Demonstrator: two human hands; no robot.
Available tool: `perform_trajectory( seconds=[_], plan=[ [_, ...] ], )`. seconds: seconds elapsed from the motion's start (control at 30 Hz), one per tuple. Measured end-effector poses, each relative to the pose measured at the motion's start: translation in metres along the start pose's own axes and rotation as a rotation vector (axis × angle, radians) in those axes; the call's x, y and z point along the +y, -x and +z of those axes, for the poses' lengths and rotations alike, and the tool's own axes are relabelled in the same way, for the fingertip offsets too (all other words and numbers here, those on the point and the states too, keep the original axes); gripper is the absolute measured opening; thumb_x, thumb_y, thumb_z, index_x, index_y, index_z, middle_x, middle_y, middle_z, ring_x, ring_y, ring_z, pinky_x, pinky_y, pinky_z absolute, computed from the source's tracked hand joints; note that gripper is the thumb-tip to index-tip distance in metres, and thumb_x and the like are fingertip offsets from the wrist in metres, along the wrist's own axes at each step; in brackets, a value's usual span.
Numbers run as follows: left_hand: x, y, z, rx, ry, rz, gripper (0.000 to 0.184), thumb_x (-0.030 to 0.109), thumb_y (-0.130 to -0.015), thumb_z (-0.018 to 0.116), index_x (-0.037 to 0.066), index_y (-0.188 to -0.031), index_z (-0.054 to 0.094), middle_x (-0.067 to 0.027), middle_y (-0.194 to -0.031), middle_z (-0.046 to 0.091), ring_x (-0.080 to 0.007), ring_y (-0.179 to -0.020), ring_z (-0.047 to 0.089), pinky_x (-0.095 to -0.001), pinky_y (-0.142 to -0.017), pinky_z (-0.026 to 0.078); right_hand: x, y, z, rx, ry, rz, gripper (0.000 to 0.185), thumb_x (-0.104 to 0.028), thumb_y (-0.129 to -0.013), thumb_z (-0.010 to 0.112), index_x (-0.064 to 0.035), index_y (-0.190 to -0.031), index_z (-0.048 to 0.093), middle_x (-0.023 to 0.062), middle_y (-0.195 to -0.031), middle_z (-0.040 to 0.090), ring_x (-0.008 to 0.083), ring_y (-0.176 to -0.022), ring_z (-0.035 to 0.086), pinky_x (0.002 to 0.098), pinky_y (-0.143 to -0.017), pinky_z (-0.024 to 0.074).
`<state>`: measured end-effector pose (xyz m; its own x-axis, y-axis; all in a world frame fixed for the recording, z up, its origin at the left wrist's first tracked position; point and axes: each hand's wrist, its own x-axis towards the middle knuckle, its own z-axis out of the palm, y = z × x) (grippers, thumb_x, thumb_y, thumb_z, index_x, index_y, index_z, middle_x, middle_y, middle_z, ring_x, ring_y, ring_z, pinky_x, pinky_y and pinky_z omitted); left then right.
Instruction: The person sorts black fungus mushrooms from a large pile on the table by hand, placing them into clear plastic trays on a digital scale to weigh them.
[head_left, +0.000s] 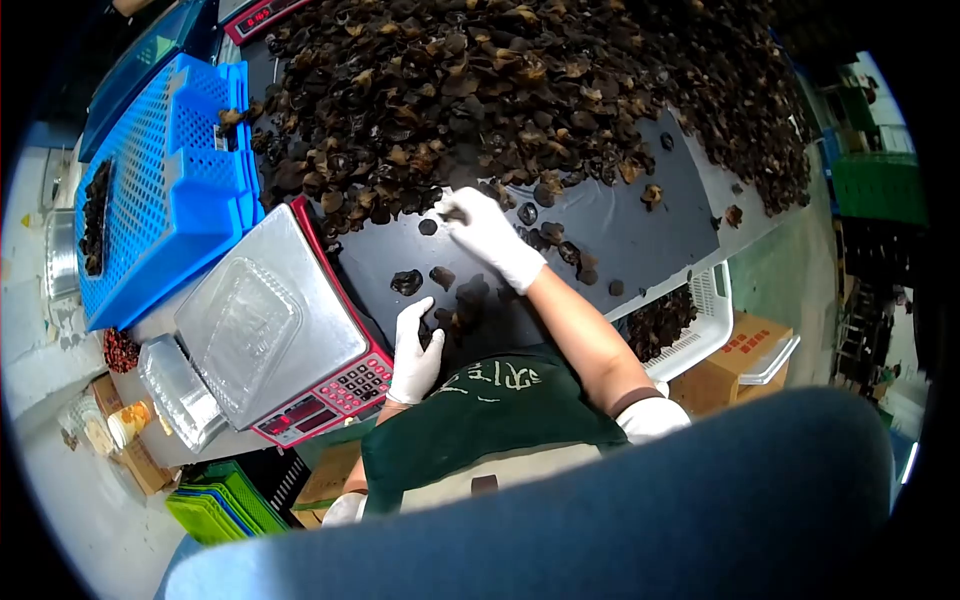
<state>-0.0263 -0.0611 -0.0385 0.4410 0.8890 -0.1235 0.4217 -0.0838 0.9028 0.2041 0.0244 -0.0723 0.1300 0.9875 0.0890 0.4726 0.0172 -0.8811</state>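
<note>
Both of my hands wear white gloves. My right hand (490, 235) reaches to the near edge of a large heap of dark brown wood ear mushrooms (450, 95). Its fingers are pinched together, with a dark bit of mushroom showing between them. Lower down, my left hand (413, 355) curls beside the scale, thumb and fingers around a dark mushroom piece that is partly hidden. Loose mushroom pieces (407, 282) lie on the dark table surface (640, 225) between and around the hands.
A red-edged scale (325, 385) at the left bears a clear plastic tray (245, 315). Beyond it stands a blue basket (150, 200), with a second scale (258, 18) at the top. A white basket (708, 320) of mushrooms and a cardboard box (725, 365) sit below right.
</note>
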Motion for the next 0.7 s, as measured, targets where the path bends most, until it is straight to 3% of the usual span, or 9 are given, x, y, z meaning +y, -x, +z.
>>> perform_trajectory(
  seconds=[0.07, 0.17, 0.2, 0.27, 0.33, 0.4, 0.53, 0.6, 0.7],
  plan=[
    [-0.001, 0.001, 0.000, -0.009, 0.031, -0.017, 0.051, -0.005, -0.080, 0.063, 0.000, -0.130, 0.052, -0.0174, -0.127, 0.052, -0.0328, -0.122, 0.049, -0.0386, -0.108, 0.036, -0.014, 0.018, -0.029, 0.052, -0.144, 0.041, 0.016, -0.004, -0.076, 0.063, -0.0001, -0.091, 0.066, 0.0113, -0.092, 0.068, 0.0219, -0.086, 0.066, 0.0321, -0.080, 0.0527],
    [0.001, 0.001, 0.003, -0.027, 0.054, 0.006, 0.050, -0.008, -0.083, 0.060, -0.002, -0.132, 0.050, -0.0157, -0.128, 0.050, -0.0281, -0.124, 0.048, -0.0339, -0.109, 0.034, -0.039, 0.064, -0.103, -0.034, -0.352, 0.444, 0.019, -0.004, -0.078, 0.061, 0.0011, -0.096, 0.065, 0.0061, -0.096, 0.068, 0.0123, -0.088, 0.062, 0.0279, -0.080, 0.0507],
    [0.002, 0.000, 0.003, -0.017, 0.056, -0.012, 0.050, -0.008, -0.082, 0.060, -0.002, -0.131, 0.050, -0.0153, -0.128, 0.050, -0.0279, -0.124, 0.048, -0.0343, -0.110, 0.034, -0.032, 0.083, -0.128, -0.018, -0.211, 0.297, 0.019, -0.002, -0.079, 0.060, 0.0023, -0.097, 0.064, 0.0072, -0.097, 0.069, 0.0137, -0.092, 0.062, 0.0286, -0.084, 0.0502],
    [-0.001, -0.004, 0.007, 0.043, 0.085, 0.027, 0.050, -0.006, -0.080, 0.064, 0.001, -0.128, 0.053, -0.0168, -0.126, 0.052, -0.0328, -0.122, 0.049, -0.0383, -0.108, 0.036, -0.027, 0.124, -0.184, -0.104, -0.101, 0.336, 0.020, -0.001, -0.078, 0.058, 0.0029, -0.097, 0.064, 0.0077, -0.098, 0.069, 0.0156, -0.094, 0.063, 0.0299, -0.088, 0.0494],
    [-0.002, -0.013, 0.009, 0.100, 0.055, 0.104, 0.050, -0.006, -0.078, 0.064, 0.001, -0.126, 0.055, -0.0185, -0.127, 0.052, -0.0350, -0.121, 0.050, -0.0405, -0.107, 0.037, -0.039, 0.160, -0.224, -0.218, 0.167, 0.729, 0.031, -0.008, -0.076, 0.063, 0.0022, -0.105, 0.067, 0.0104, -0.098, 0.072, 0.0194, -0.094, 0.067, 0.0308, -0.089, 0.0504],
    [0.007, -0.024, 0.005, 0.151, -0.122, 0.142, 0.051, -0.004, -0.076, 0.066, 0.002, -0.126, 0.056, -0.0191, -0.129, 0.051, -0.0363, -0.122, 0.048, -0.0431, -0.108, 0.035, -0.050, 0.177, -0.234, -0.245, 0.495, 0.791, 0.040, -0.015, -0.076, 0.067, -0.0001, -0.113, 0.068, 0.0157, -0.104, 0.072, 0.0268, -0.101, 0.068, 0.0340, -0.091, 0.0511],
    [0.017, -0.038, -0.001, 0.218, -0.440, 0.108, 0.060, 0.009, -0.082, 0.067, 0.010, -0.139, 0.050, -0.0223, -0.145, 0.038, -0.0458, -0.138, 0.029, -0.0512, -0.114, 0.024, -0.038, 0.179, -0.192, 0.151, 0.373, 0.511, 0.031, -0.019, -0.082, 0.068, -0.0027, -0.108, 0.069, 0.0166, -0.106, 0.069, 0.0328, -0.100, 0.066, 0.0388, -0.090, 0.0515],
    [0.004, -0.044, 0.000, 0.173, -0.496, 0.112, 0.063, 0.014, -0.083, 0.067, 0.013, -0.142, 0.047, -0.0227, -0.148, 0.035, -0.0486, -0.138, 0.027, -0.0528, -0.115, 0.023, -0.029, 0.168, -0.158, 0.139, 0.649, 0.280, 0.023, -0.018, -0.084, 0.069, -0.0046, -0.102, 0.069, 0.0130, -0.100, 0.067, 0.0312, -0.093, 0.065, 0.0388, -0.084, 0.0523],
    [-0.007, -0.041, 0.006, 0.009, -0.504, 0.169, 0.061, 0.013, -0.082, 0.068, 0.010, -0.140, 0.048, -0.0229, -0.143, 0.041, -0.0451, -0.135, 0.035, -0.0510, -0.117, 0.024, -0.047, 0.147, -0.098, 0.037, 0.334, 0.154, 0.026, -0.017, -0.079, 0.073, -0.0079, -0.103, 0.067, 0.0093, -0.095, 0.066, 0.0283, -0.091, 0.064, 0.0367, -0.080, 0.0521]
  ],
)
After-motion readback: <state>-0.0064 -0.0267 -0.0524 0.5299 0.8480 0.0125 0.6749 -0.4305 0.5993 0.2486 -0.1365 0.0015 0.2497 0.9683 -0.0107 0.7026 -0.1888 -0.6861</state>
